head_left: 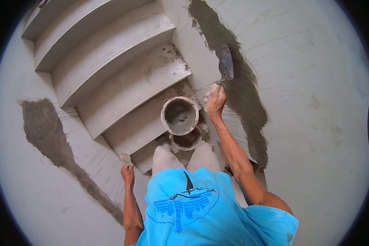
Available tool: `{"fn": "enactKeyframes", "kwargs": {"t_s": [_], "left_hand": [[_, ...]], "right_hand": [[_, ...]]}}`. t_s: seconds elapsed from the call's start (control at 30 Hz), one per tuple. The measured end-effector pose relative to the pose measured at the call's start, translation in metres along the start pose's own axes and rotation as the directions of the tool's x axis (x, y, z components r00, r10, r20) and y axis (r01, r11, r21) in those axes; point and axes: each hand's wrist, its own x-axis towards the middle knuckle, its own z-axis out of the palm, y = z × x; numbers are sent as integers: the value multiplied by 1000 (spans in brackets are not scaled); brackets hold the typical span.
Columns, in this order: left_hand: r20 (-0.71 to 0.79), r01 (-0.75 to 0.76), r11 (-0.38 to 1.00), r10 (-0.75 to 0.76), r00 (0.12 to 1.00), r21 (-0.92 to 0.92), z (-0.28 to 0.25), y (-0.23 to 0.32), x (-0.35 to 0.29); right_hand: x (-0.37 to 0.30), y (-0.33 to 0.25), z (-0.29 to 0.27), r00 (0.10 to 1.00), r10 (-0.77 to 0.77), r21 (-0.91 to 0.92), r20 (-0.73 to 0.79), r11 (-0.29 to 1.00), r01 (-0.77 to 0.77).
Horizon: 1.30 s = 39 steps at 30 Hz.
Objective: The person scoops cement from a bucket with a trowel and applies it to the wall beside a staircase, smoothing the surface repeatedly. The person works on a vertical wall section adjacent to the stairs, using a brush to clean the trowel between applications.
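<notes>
My right hand (215, 102) is closed round the pale handle of a trowel (226, 63). The trowel's grey blade lies over a dark strip of wet mortar (244, 96) on the right wall; whether it touches cannot be told. Down at the left, my left hand (128, 174) grips a brush (126, 158) with its pale bristles upward, near the stair edge. In front of my legs is a bucket (165, 119) with grey mortar inside. Below it sits a second round container (200, 139), partly hidden by the first.
Pale stairs (123, 86) rise ahead and to the left, between two walls. Another dark mortar strip (49, 131) runs down the left wall (33, 184). Splatters mark the steps beside the right wall (307, 94). My legs (168, 159) stand close to the buckets.
</notes>
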Motion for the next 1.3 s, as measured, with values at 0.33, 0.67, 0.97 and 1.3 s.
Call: {"fn": "enactKeyframes", "kwargs": {"t_s": [0.33, 0.67, 0.97, 1.3], "left_hand": [[-19, -19, 999, 18, 1000, -43, 5, -20, -4], [10, 126, 991, -126, 992, -38, -1, -15, -14], [-22, 45, 997, -47, 999, -63, 7, -17, -15], [-49, 69, 997, -71, 996, -40, 4, -32, -14]], "right_hand": [[60, 9, 32, 995, -40, -243, 92, 968, 61], [67, 8, 8, 996, -64, -204, 59, 976, 75], [50, 9, 24, 997, -50, -228, 58, 972, 62], [18, 21, -4, 997, 47, -47, -63, 998, -50]]}}
